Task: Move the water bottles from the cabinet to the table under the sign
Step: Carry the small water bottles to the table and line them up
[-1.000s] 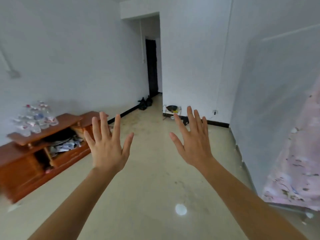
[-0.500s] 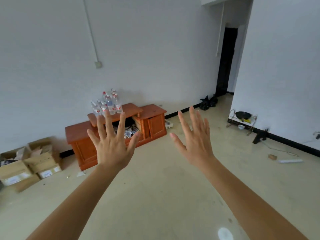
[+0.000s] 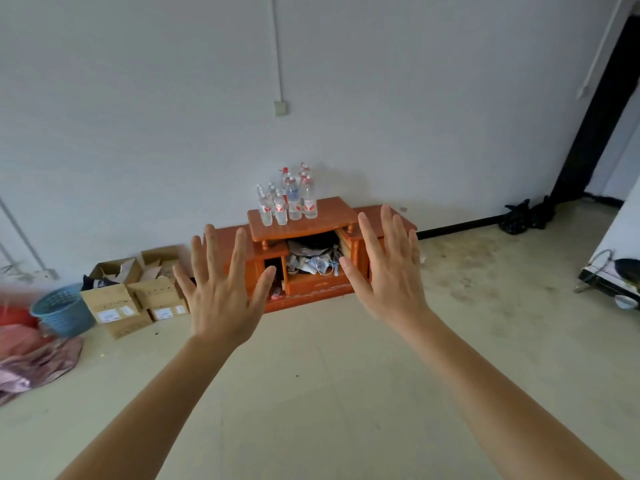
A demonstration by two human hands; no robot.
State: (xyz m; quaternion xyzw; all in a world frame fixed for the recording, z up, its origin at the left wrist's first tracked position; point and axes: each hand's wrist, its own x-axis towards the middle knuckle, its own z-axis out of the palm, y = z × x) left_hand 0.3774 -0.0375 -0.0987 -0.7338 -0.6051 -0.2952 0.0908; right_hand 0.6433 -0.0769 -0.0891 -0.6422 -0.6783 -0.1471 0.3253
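Facing the cabinet (image 3: pixel 311 268) from well across the floor (image 3: pixel 329 393); step in hand looks like the approach, nothing picked up yet. Left hand (image 3: pixel 221 292) raised palm-forward, fingers spread wide, holding and touching nothing. Right hand (image 3: pixel 388 271) likewise up and splayed, empty, touching nothing. Water bottles (image 3: pixel 287 202) stand upright in a tight cluster on the cabinet's raised top shelf, beyond and above the gap between the two hands, a little nearer the left hand's side; count hard to tell, some taller ones at the back. Open compartment beyond the right hand's thumb is stuffed with papers (image 3: pixel 311 261). Cardboard boxes (image 3: pixel 135 296) and a blue basket (image 3: pixel 62 310) lie out past the left hand. Neither the target bench nor the sign is in view. Next move likely calls for closing the distance, then reaching over the shelf edge to grip bottles by the body without toppling their neighbours.
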